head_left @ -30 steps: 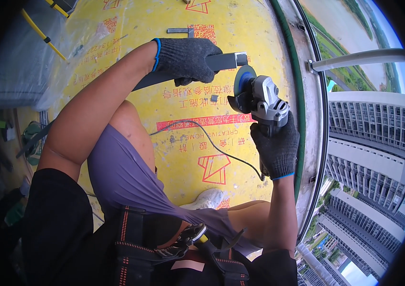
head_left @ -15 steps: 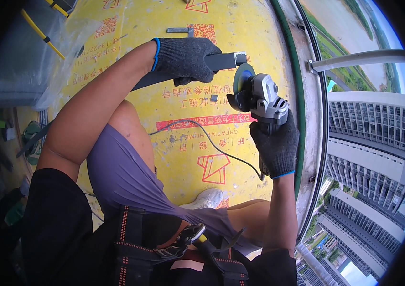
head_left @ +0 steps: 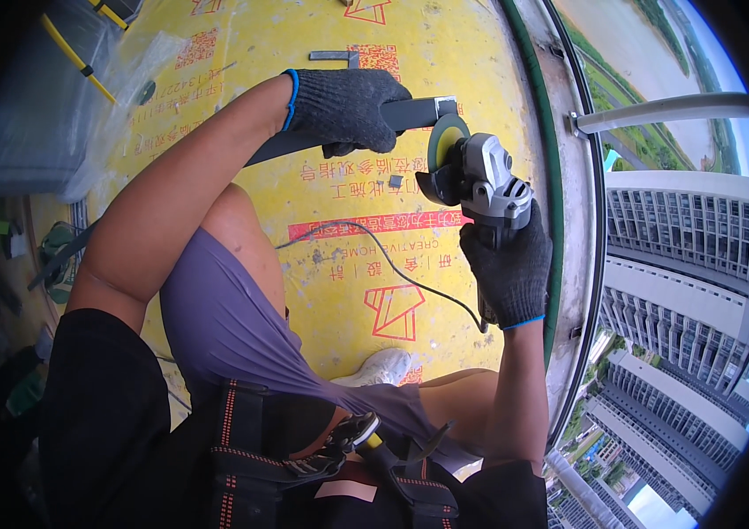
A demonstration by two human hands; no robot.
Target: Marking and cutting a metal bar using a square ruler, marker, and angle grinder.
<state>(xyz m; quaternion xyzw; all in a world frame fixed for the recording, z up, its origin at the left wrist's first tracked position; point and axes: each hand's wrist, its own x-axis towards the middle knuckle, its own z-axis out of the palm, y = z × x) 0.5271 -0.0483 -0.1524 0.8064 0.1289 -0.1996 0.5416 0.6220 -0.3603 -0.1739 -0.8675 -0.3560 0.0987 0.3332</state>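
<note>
My left hand (head_left: 352, 110), in a dark grey knit glove with a blue cuff, is closed round a long dark grey metal profile (head_left: 417, 112). The profile runs back under my left forearm, and its cut end points right. In a matching glove, my right hand (head_left: 511, 269) grips the body of an angle grinder (head_left: 495, 187) with a silver-grey head and a black guard. The grinder's disc (head_left: 448, 141) stands at the profile's right end, its upper edge at or very near the lower side; whether they touch I cannot tell. A cord (head_left: 410, 275) trails from the grinder to the left.
Yellow printed protective sheeting (head_left: 322, 300) covers the floor. A small grey offcut (head_left: 396, 182) and an L-shaped grey piece (head_left: 332, 55) lie on it. To the right run a green strip (head_left: 554, 176), a ledge and a railing (head_left: 666, 112), with tower blocks far below. Clear plastic film (head_left: 114, 106) lies at left.
The grinder has shifted very slightly left and up, and its disc shows a different colour and blur. The profile and my left hand have hardly moved.
</note>
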